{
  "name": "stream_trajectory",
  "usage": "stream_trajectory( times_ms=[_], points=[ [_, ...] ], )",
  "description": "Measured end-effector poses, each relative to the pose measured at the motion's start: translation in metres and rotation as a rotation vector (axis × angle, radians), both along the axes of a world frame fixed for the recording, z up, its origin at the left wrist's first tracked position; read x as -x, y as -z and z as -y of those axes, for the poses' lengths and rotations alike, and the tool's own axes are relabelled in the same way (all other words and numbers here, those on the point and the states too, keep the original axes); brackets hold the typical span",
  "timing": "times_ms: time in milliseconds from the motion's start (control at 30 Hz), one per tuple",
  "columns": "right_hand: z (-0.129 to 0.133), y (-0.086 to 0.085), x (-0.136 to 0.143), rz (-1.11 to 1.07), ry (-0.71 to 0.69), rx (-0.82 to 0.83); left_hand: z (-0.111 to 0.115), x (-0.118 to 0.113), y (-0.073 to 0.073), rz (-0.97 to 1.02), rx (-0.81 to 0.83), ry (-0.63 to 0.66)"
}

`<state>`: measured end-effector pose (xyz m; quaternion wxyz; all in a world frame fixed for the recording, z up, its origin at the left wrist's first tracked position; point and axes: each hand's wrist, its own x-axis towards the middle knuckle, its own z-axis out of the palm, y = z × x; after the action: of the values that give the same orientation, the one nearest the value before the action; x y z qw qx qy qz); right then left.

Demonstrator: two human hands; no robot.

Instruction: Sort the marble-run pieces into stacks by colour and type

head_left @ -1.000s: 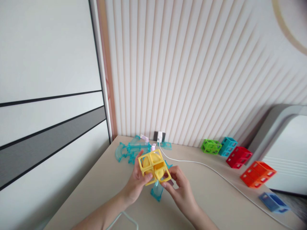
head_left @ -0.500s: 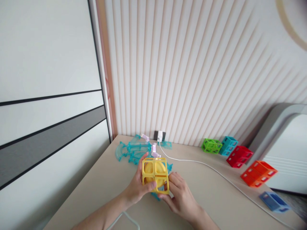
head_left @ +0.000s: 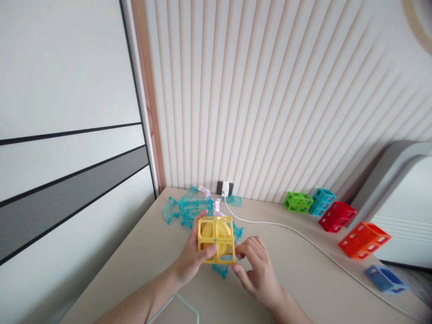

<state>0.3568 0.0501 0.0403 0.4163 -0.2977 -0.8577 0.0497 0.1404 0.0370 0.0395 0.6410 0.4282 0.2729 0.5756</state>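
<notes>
Block (head_left: 216, 239) of yellow plastic, boxy with square windows, is held at lower centre, clamped in the left hand (head_left: 189, 258); the right hand (head_left: 258, 267) curls by its right edge, grip unclear. Translucent turquoise pieces (head_left: 195, 205) lie on the smooth table (head_left: 286, 252).

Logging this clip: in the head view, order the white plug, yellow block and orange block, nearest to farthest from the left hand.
1. Yellow block, in the left hand.
2. White plug, at the wall.
3. Orange block, to the right.
</notes>
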Motion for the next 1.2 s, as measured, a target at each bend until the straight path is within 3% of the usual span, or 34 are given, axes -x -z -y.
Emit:
stream_trajectory(
  times_ms=[133, 300, 600, 767, 1000, 1200],
  points=[
    [-0.002, 0.005, -0.004, -0.190, 0.071, 0.097, -0.003, 0.004, -0.004, 0.026, 0.001, 0.004],
    [0.000, 0.013, 0.002, -0.146, 0.029, 0.197, -0.004, 0.006, -0.005, 0.021, -0.049, 0.050],
    [0.001, 0.009, 0.012, -0.117, 0.087, 0.158, -0.005, -0.002, 0.003, -0.048, -0.077, -0.073],
    [0.002, 0.007, 0.009, -0.076, 0.048, 0.195, -0.001, -0.002, 0.001, -0.103, -0.087, -0.067],
    [-0.001, 0.009, 0.009, -0.180, 0.074, 0.225, 0.002, -0.004, -0.005, -0.095, -0.063, 0.004],
    [-0.002, 0.010, 0.009, -0.231, 0.036, 0.270, 0.000, -0.006, -0.002, -0.115, -0.085, -0.037]
  ],
)
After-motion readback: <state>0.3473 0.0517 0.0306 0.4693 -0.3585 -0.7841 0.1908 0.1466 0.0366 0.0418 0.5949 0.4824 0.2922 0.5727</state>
